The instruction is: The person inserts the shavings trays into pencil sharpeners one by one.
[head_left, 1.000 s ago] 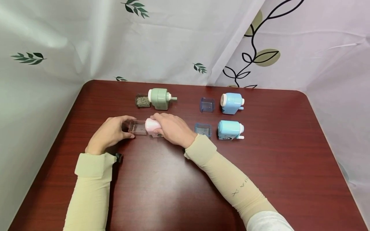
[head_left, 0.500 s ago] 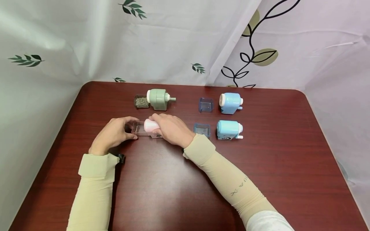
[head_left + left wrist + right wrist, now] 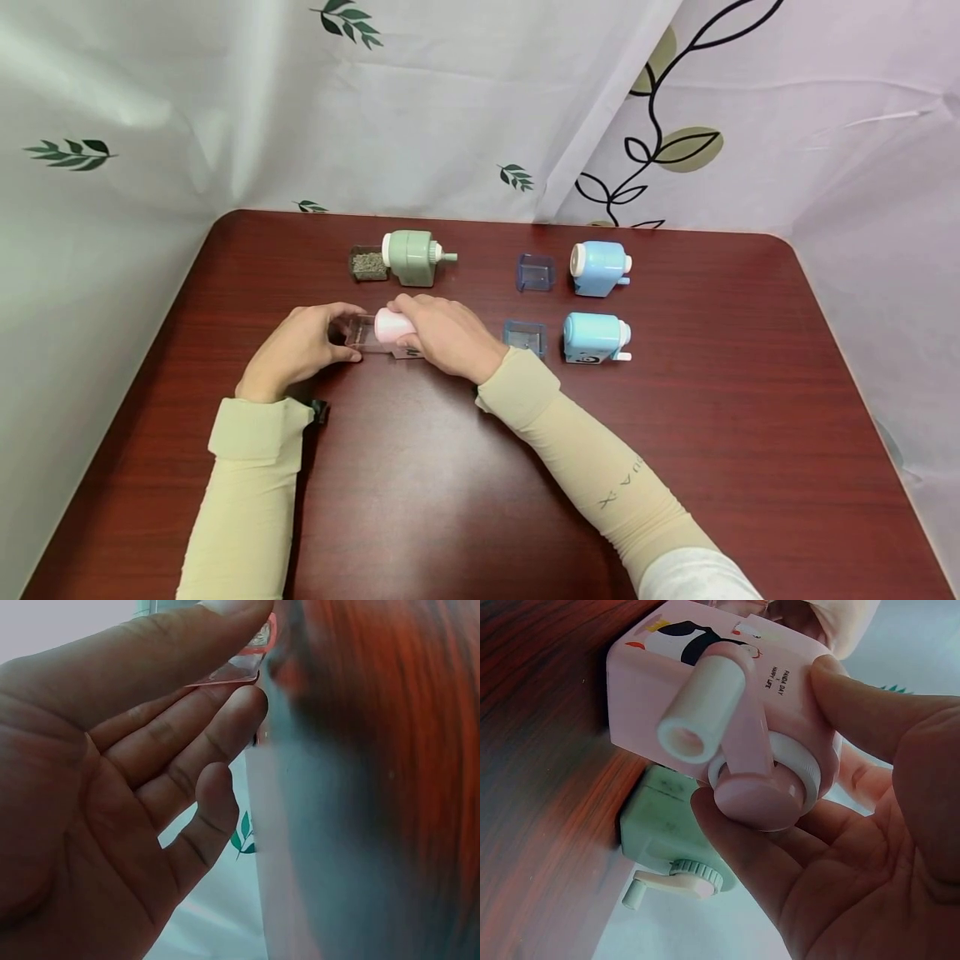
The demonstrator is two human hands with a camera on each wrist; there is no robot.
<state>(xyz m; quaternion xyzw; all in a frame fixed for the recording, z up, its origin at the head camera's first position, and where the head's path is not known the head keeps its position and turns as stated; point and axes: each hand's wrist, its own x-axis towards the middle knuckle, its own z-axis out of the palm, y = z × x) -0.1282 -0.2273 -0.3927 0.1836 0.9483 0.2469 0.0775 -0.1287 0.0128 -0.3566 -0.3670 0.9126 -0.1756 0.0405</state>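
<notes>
My left hand [image 3: 300, 346] pinches a clear, pink-tinted shavings drawer [image 3: 363, 333] between thumb and fingers. The drawer's right end meets the pink pencil sharpener [image 3: 393, 327], most of its length still showing outside. Over the sharpener, my right hand [image 3: 450, 333] grips the body and steadies it on the table. In the right wrist view, the pink body [image 3: 649, 712] carries a panda print, and its crank handle [image 3: 701, 709] faces the camera. My thumb and fingers sit round its crank end there. The left wrist view catches only a corner of the drawer [image 3: 240, 669] behind the thumb.
Behind stands a green sharpener [image 3: 412, 257] beside its drawer of shavings [image 3: 368, 265]. To the right are two blue sharpeners, one behind [image 3: 600, 268] and one nearer [image 3: 596, 337]. Each has a blue drawer, the rear one [image 3: 536, 273] and the front one [image 3: 525, 337], at its left.
My left hand has shifted slightly right, bringing the clear drawer closer against the pink sharpener. My right hand and the sharpener have stayed in place.
</notes>
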